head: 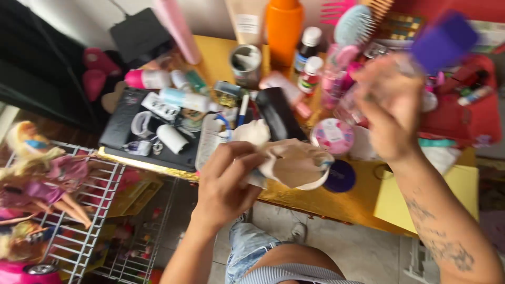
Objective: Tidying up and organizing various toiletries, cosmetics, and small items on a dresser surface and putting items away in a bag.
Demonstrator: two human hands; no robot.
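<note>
My left hand [223,184] grips a crumpled white cloth or paper [286,160] over the front edge of a yellow table [357,197]. The wad hangs from my fingers above a dark blue round lid [341,177]. My right hand [389,110] is raised and blurred above the table's right half, fingers closed around a clear bottle with a purple cap [442,39]. A pink round tin [332,135] lies just left of my right wrist.
The table is crowded: an orange bottle [284,26], small brown bottles [307,47], a blue hairbrush [353,23], a black case [279,113], tubes on a black tray [121,131]. Dolls [47,173] lie on a white wire rack at the left. A yellow sheet [463,186] is at the right.
</note>
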